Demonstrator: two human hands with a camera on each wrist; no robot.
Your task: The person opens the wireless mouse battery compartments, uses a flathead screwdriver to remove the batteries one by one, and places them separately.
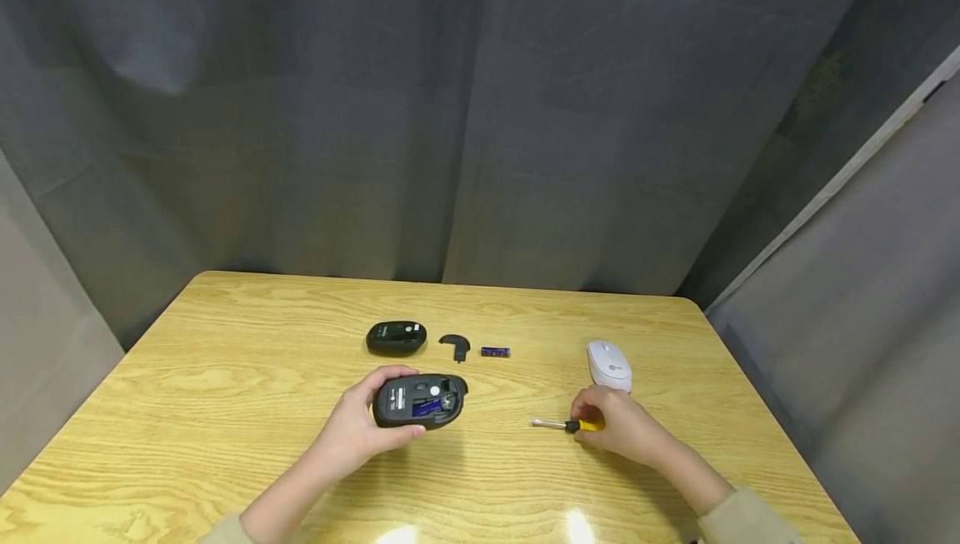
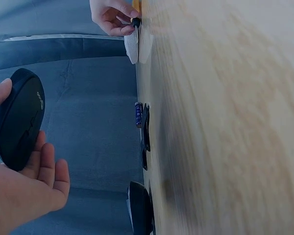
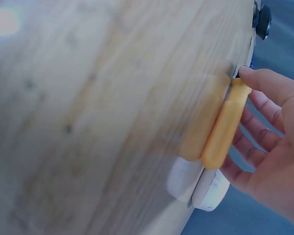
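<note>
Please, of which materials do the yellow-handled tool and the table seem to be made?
Handle: probably plastic, smooth yellow with soft sheen. Shaft: likely bare metal, silvery and shiny. Table: grain suggests wood or wood-look laminate, I cannot tell which; reflections suggest a glossy finish.

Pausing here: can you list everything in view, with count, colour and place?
Held mouse: one, black, in the left hand, underside showing
Battery in held mouse: at least one, blue, in the open compartment
Second mouse: one, black, on the table beyond the left hand
Cover piece: one, black, right of the second mouse
Loose battery: one, blue, right of the cover piece
White mouse: one, beyond the right hand
Screwdriver: one, yellow-and-black handle, metal shaft, in the right hand
Table: one, yellowish wood-grain, beneath
Curtain: count unclear, dark grey, behind
Left hand; right hand: bare
Sleeves: two, beige, bottom edge
</note>
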